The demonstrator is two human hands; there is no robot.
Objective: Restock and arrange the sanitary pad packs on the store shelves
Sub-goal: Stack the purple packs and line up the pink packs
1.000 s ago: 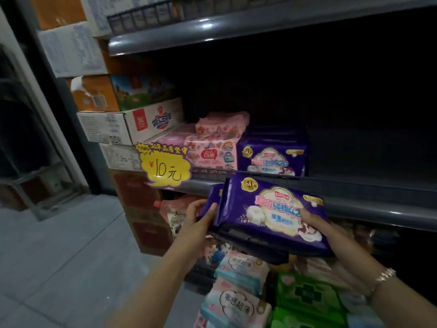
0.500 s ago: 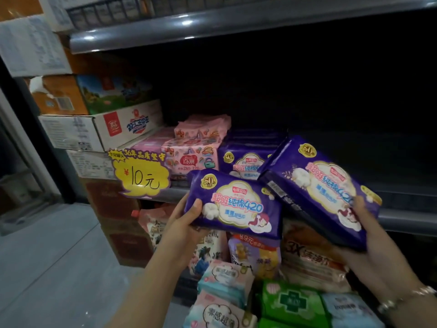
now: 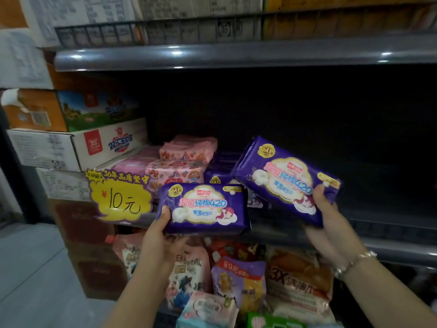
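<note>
Purple film wraps both packs now in hand. The left pack (image 3: 203, 208) is gripped at its left end by the left hand (image 3: 157, 235), thumb on its face, and is held level just in front of the shelf's front edge (image 3: 390, 250). The right pack (image 3: 287, 179) is tilted, its left end raised toward the dark, open stretch of shelf, and the right hand (image 3: 328, 223) clasps its lower right corner. Behind them, shelved purple packs (image 3: 218, 172) sit beside a stack of pink packs (image 3: 186, 159) near the shelf's left end, where a yellow price sign (image 3: 120, 197) hangs from the edge. The glossy wrap looks slippery: held by one end only, either pack could slide out, or catch the front edge and drop onto the goods below (image 3: 238, 280).
</note>
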